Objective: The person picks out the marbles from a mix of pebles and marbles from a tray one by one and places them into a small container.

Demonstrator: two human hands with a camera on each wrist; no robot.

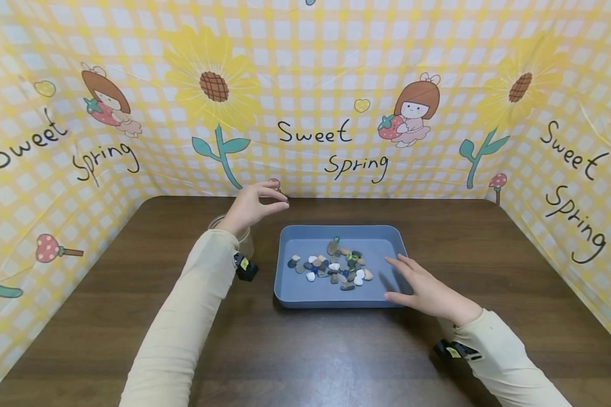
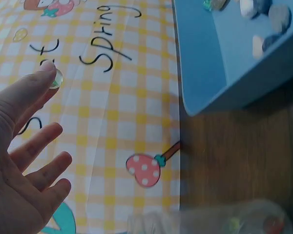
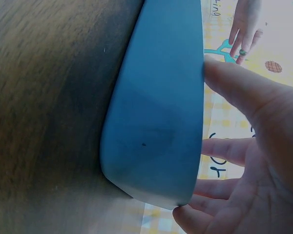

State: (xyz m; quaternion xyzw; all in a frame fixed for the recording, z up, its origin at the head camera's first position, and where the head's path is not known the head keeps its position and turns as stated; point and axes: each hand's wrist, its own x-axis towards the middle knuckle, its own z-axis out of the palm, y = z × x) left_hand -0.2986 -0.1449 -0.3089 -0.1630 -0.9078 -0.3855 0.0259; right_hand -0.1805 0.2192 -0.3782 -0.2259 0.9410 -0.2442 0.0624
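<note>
My left hand is raised above a glass jar left of the tray. In the left wrist view, thumb and forefinger of the hand pinch a clear glass marble with green inside. The blue tray holds many pebbles in white, grey, tan and dark blue, with several green-tinted marbles among them. My right hand is at the tray's right edge, fingers spread and holding nothing; in the right wrist view the hand is beside the tray wall.
The brown wooden table is bordered at the back and sides by a yellow checked cloth with printed flowers and lettering. Part of the jar shows low in the left wrist view, with coloured items inside.
</note>
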